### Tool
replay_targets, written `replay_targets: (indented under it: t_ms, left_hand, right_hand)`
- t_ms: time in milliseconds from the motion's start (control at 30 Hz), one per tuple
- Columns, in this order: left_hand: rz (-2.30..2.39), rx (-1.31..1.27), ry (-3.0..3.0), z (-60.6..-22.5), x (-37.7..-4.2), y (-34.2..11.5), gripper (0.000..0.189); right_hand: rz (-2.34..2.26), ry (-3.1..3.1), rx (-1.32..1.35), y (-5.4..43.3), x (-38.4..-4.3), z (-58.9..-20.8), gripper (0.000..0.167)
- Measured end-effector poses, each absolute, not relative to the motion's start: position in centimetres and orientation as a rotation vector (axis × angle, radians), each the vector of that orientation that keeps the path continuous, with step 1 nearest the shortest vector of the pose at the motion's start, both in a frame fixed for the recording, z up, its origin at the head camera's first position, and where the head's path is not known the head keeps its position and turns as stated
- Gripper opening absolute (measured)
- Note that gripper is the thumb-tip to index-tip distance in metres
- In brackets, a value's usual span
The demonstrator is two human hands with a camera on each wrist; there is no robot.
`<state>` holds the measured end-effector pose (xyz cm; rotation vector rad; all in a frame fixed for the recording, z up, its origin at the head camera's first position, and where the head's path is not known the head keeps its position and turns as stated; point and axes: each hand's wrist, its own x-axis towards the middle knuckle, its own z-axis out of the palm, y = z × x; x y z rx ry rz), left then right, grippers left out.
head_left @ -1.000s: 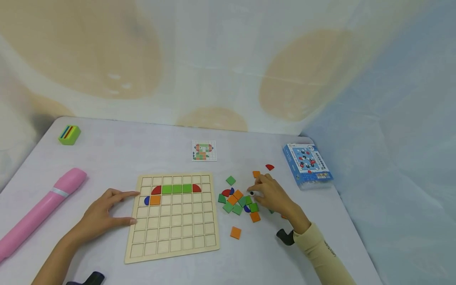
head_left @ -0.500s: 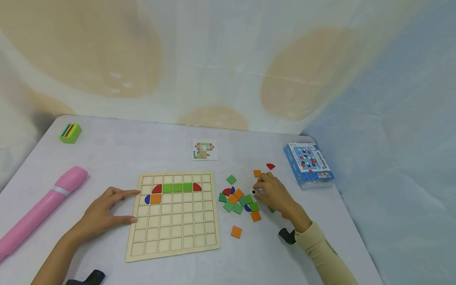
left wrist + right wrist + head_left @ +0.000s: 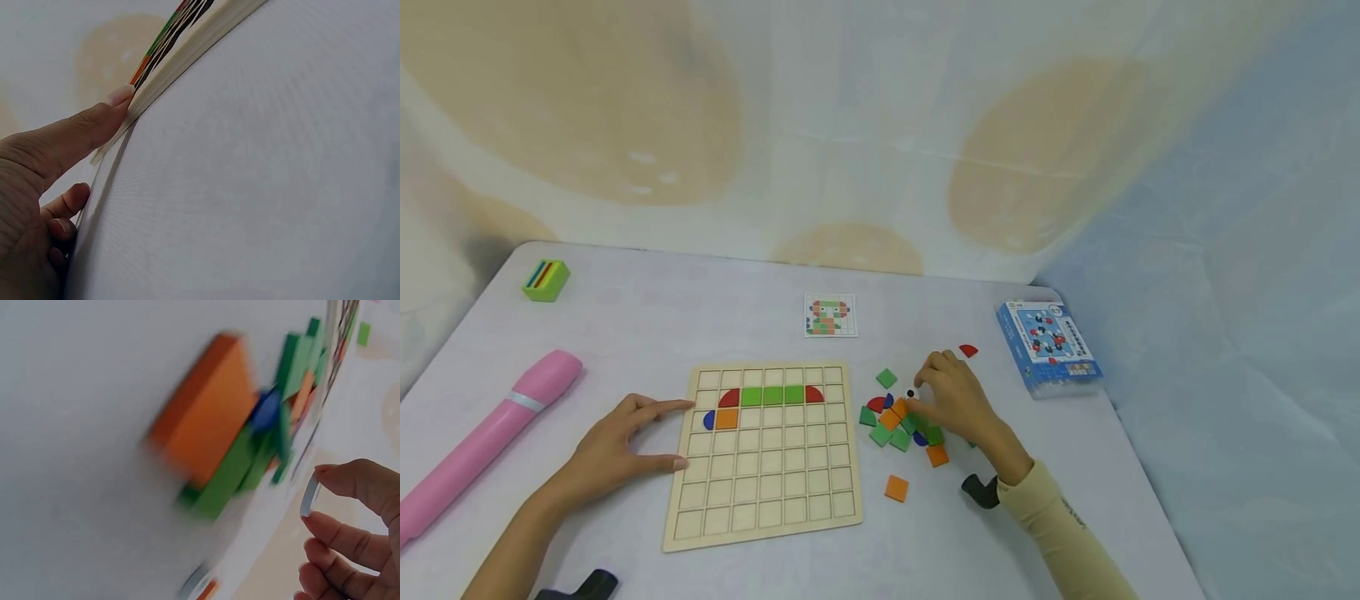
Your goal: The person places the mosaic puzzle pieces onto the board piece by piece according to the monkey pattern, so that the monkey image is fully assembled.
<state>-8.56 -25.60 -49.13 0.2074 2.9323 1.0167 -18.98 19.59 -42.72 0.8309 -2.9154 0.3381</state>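
Note:
The wooden grid board lies before me, with a row of red and green pieces near its top and a blue and an orange piece under that row's left end. My left hand touches the board's left edge with the tips of thumb and forefinger, spread apart; the left wrist view shows the thumb against the edge. Over the loose pieces, my right hand pinches a white tile with a black dot between thumb and forefinger. In the right wrist view this tile appears edge-on, off the table.
Several loose green tiles, orange tiles and rounded pieces lie right of the board. A pattern card lies behind it. A blue box, a pink wand-like object and a green block stand farther out.
My right hand has moved left with the white tile, leaving its spot at the right of the loose pieces. My left hand and the board have stayed put.

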Motion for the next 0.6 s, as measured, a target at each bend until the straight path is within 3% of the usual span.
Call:
replay_targets:
  t_ms: [600]
  left_hand:
    - [1.031,0.180,2.932,-48.8,-8.5,-25.2,0.079]
  right_hand:
    - [0.257,-2.868,1.261,5.2,-16.3,-42.4,0.022]
